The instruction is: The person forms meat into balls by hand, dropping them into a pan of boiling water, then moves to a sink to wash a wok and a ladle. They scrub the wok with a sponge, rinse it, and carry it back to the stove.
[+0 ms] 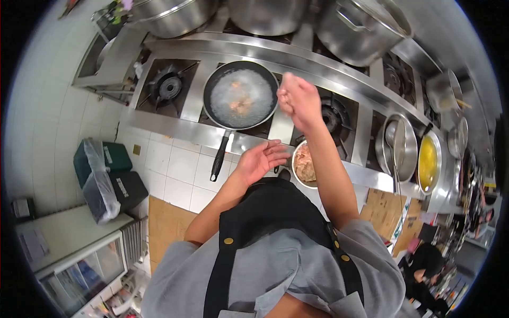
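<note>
A black frying pan [212, 108] sits on a burner, full of bubbling oil with pieces of food [239, 104] frying in it. My right hand [298, 100] is raised just right of the pan's rim, fingers curled; whether anything is in it I cannot tell. My left hand [261, 159] is held open, palm up, near the stove's front edge, right of the pan handle [219, 157]. A bowl of raw battered pieces [304, 165] rests on the ledge right of my left hand, partly hidden by my right forearm.
Large steel pots [366, 32] line the back shelf. Free burners lie left [168, 87] and right [334, 116] of the pan. A steel bowl with ladle [400, 143] and a pot of yellow liquid [428, 161] stand at right. Bins [106, 175] stand on the floor at left. Another person [424, 265] works at lower right.
</note>
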The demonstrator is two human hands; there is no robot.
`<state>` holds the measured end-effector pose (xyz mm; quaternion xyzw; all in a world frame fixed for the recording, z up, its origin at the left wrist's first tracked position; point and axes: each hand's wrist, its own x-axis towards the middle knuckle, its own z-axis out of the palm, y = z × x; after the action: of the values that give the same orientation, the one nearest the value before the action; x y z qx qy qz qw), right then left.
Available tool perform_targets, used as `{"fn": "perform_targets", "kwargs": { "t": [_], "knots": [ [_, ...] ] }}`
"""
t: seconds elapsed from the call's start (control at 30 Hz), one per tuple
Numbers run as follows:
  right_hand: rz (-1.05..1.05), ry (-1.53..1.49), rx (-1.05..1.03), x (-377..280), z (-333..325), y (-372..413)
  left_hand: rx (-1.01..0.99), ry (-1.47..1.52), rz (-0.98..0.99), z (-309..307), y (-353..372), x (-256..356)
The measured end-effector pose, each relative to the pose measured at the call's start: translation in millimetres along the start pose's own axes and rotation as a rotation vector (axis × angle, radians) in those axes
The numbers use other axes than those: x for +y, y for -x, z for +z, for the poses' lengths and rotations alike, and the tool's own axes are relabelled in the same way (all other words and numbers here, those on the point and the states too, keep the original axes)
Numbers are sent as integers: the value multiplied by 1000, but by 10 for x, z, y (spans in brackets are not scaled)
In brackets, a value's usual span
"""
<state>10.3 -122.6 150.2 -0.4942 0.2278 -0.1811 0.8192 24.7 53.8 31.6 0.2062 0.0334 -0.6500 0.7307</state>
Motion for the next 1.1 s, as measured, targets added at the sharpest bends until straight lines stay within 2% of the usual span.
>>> {"fn": "perform_targets", "kwargs": {
  "t": [0.03,0.1,0.17,0.2,0.27,0.37,0.4,0.47,0.53,0.57,0.63,0.67,0.7,0.73,0.8,0.87,0.93,0.97,1.0,1.07,1.1],
  "knots": [
    [-50,327,74,168,79,-286,25,-29,32,-46,101,13],
    [-266,785,75,733,30,-880,71,-39,88,-132,278,41],
    [-198,993,49,1383,-206,-1372,86,-27,142,-199,443,80],
    [-205,996,20,1533,-263,-1521,95,-31,170,-229,514,120],
    [208,929,-87,1757,-376,-1745,90,-5,215,-277,667,176],
    [174,1118,-100,1903,-584,-2049,123,-14,259,-286,796,231],
    [167,1179,-92,1835,-591,-2013,125,-41,267,-313,816,235],
    [-72,1218,18,1042,-287,-1475,106,-67,222,-348,804,220],
    [-96,1030,-67,712,-546,-1150,105,-142,193,-340,732,215],
    [18,998,-121,437,-611,-821,88,-169,177,-328,673,206],
    [93,1164,-186,113,-809,-156,75,-242,114,-263,508,178],
    [75,1286,-196,205,-1006,104,72,-276,88,-252,427,164],
    [-121,1425,-260,417,-1276,325,69,-291,57,-202,330,139],
    [-3,1589,-219,585,-1422,560,69,-294,42,-138,228,122],
    [89,1678,-265,1064,-1803,927,29,-374,-29,19,13,73],
    [-90,1541,-89,1386,-1881,1233,12,-407,-57,159,-187,-8],
    [113,1714,-152,1593,-1861,1309,-66,-476,-82,291,-378,-87],
    [-79,1798,-160,1671,-1876,1326,-44,-492,-84,369,-446,-127],
    [-83,1787,-151,1738,-1946,1313,-42,-505,-89,406,-517,-174],
    [78,1684,-191,1815,-2075,1228,-68,-486,-31,438,-606,-222],
    [70,1688,-194,1820,-2128,1197,-63,-466,-22,423,-621,-241]
  ]
}}
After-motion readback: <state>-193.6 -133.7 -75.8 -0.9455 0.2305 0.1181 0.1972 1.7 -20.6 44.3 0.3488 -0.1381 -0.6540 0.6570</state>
